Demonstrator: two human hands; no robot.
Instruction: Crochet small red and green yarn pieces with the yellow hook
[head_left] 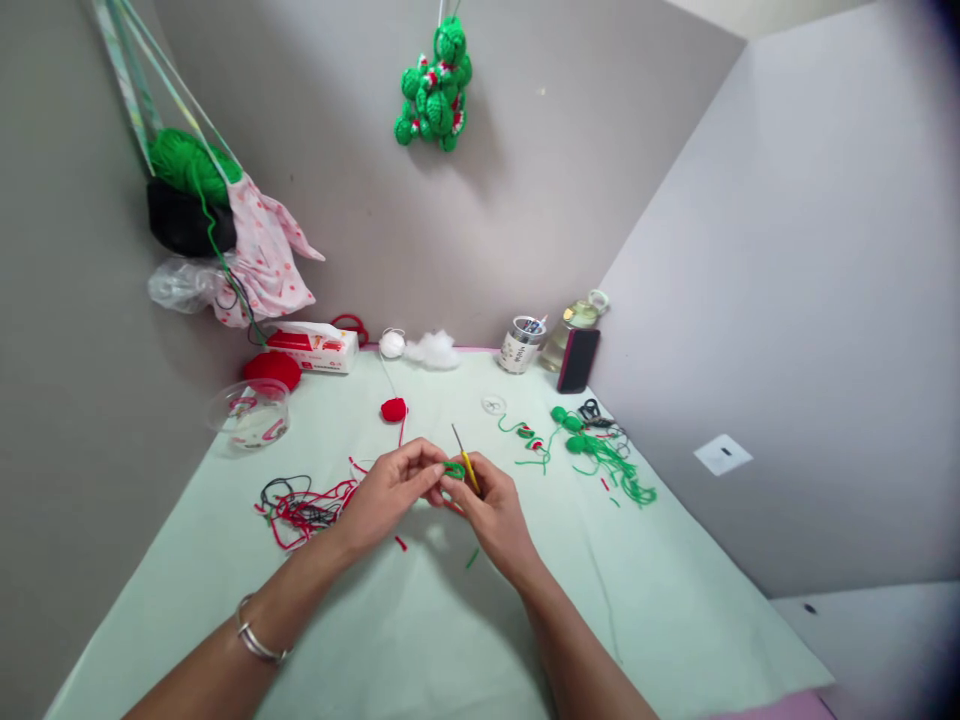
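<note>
A small green crochet piece (453, 469) is pinched between the fingertips of my left hand (397, 488). My right hand (491, 510) grips a crochet hook (469, 468) with a yellow handle, its metal tip pointing up and away from me. The thumb of that hand also meets the green piece. Some red yarn shows under my fingers, and a red strand runs from the far side of my left hand to a small red yarn ball (394, 410). Where the hook's lower end lies in my palm is hidden.
Tangled yarn scraps (311, 510) lie left of my hands. Green crochet balls with tails (592, 440) are at the right. Behind stand a tissue box (322, 350), clear tub (259, 425), pen tin (519, 350), jug (562, 335) and phone (578, 361). Green crochet pieces (439, 95) hang above.
</note>
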